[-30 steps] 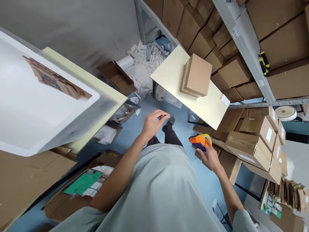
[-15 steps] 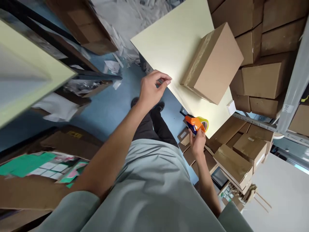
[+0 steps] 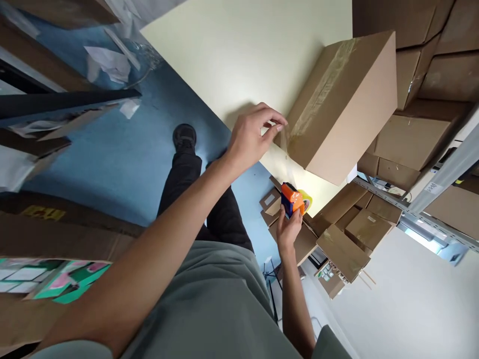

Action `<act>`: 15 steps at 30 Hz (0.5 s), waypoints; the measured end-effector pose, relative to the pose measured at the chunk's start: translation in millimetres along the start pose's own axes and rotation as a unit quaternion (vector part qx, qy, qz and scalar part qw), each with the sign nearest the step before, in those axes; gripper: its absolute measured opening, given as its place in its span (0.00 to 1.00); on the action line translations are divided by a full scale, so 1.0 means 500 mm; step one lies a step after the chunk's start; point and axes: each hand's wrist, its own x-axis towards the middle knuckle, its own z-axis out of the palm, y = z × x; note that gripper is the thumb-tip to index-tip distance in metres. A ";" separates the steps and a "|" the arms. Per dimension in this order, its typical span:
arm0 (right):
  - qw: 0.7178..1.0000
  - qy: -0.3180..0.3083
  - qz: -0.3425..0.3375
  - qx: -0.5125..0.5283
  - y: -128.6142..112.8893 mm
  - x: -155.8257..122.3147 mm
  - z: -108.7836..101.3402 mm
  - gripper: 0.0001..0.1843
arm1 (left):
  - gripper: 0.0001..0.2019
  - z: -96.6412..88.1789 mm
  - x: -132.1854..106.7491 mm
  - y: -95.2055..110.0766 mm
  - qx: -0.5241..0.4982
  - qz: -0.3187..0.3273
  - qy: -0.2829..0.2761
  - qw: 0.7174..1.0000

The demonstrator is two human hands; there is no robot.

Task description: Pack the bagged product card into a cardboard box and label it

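My left hand pinches the end of a strip of clear tape close to the near end of a cardboard box. Down from those fingertips the strip runs toward an orange and dark blue tape dispenser. My right hand grips the dispenser from below, and a yellow-edged tape roll sits on its side. The box rests tilted in view on a pale yellow tabletop, with tape along the seam of one face. Whether the strip touches the box, I cannot tell.
Stacked cardboard boxes fill the right beyond the table, beside a grey metal shelf frame. More cartons stand at lower right. Crumpled paper lies on the blue floor. An open carton with green and white packs is at lower left.
My left hand has come nearer the box, and a tape strip now shows below its fingers. The dispenser has turned in my right hand. My view has shifted, and one foot is further forward.
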 end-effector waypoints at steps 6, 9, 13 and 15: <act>1.000 0.025 0.013 -0.011 -0.025 -0.018 0.024 0.33 | 0.11 0.045 0.011 0.029 0.074 0.038 -0.016 0.996; 0.999 0.033 0.016 -0.004 -0.035 -0.026 0.033 0.31 | 0.14 0.068 0.006 0.037 0.104 0.045 -0.021 0.993; 0.998 0.060 0.025 -0.004 -0.039 -0.030 0.047 0.28 | 0.25 0.095 0.001 0.048 0.092 -0.028 0.008 0.995; 0.997 0.062 0.035 -0.002 -0.033 -0.031 0.052 0.28 | 0.27 0.112 -0.011 0.069 0.071 -0.084 0.049 0.993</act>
